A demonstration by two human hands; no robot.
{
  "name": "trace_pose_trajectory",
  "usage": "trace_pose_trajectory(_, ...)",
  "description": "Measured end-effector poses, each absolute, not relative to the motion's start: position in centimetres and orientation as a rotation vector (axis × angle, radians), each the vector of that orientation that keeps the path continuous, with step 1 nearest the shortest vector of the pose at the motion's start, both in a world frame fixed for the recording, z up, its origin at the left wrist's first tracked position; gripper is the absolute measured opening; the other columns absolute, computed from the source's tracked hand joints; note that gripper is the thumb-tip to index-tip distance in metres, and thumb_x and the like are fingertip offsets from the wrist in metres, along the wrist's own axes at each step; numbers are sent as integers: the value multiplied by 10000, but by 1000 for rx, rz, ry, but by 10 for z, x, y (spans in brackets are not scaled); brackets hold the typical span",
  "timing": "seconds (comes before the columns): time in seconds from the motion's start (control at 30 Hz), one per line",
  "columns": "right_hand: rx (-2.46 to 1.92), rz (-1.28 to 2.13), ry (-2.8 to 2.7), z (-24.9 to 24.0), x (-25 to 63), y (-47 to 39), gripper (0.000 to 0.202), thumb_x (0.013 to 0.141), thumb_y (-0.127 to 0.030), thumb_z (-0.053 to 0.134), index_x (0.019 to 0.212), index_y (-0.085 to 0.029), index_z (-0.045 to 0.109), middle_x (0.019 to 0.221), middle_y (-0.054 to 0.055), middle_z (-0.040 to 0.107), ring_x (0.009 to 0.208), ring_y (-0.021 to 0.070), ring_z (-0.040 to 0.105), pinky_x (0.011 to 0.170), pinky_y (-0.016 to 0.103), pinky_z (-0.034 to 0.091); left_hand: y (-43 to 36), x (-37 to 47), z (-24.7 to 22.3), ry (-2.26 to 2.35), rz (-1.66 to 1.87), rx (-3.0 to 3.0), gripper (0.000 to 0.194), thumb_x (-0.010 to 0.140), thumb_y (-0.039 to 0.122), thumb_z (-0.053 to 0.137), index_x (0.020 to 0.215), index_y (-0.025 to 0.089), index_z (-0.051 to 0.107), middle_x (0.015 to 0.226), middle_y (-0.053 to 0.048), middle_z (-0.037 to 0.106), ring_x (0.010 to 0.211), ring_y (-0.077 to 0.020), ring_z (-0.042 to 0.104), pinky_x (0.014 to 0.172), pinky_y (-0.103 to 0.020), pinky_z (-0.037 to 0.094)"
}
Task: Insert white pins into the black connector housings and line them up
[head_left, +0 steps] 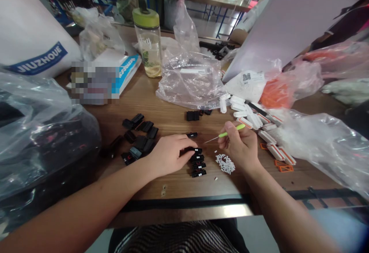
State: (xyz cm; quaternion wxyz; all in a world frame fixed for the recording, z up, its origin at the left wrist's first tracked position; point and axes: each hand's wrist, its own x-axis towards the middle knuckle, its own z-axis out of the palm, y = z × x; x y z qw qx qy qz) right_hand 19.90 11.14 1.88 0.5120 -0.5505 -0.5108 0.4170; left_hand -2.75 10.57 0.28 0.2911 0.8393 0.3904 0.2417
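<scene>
My left hand (168,153) has its thumb and fingers closed on a small black plastic connector (197,150) with white dots on its end. More black connectors (198,166) with white dots stand in a column just below it, and another lies above, beyond the fingertips. My right hand (241,145) grips a pick (230,131) by its green handle. Its thin metal tip points left toward the column without touching it. Beneath the right hand lies a pile of tiny white plastic pieces (225,163), with a few strays beside it.
Loose black connectors (142,137) lie left of my hand. White housings (248,114) and orange frames (285,167) are at the right. A clear plastic bag (190,84) and a green-lidded bottle (148,41) stand behind. A big bag of black parts (43,137) fills the left.
</scene>
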Motion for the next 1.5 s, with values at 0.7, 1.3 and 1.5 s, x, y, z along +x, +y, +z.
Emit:
trace_pose_trajectory(0.7,-1346,816,-1464,18,185,96,381,957,-467,544,735,-170,634,576,-5,627,434,91,583,430,195,483,104,-24,4,1177,637,2183,126,878,207,657,994,221,704,858,-5,660,705,-148,597,655,-288,465)
trace_pose_trajectory(1.3,-1335,795,-1480,16,186,96,334,954,-418,563,740,-173,634,592,-8,638,429,86,581,427,192,479,105,-23,4,1190,643,2151,112,874,207,666,980,216,701,858,-1,657,715,-151,601,670,-293,456)
trace_pose_trajectory(1.5,-1337,641,-1700,19,187,91,306,989,-321,508,745,-186,633,618,-18,632,468,83,604,479,202,477,104,-23,3,1178,652,2144,112,879,205,653,980,217,700,863,1,657,716,-148,597,669,-289,455)
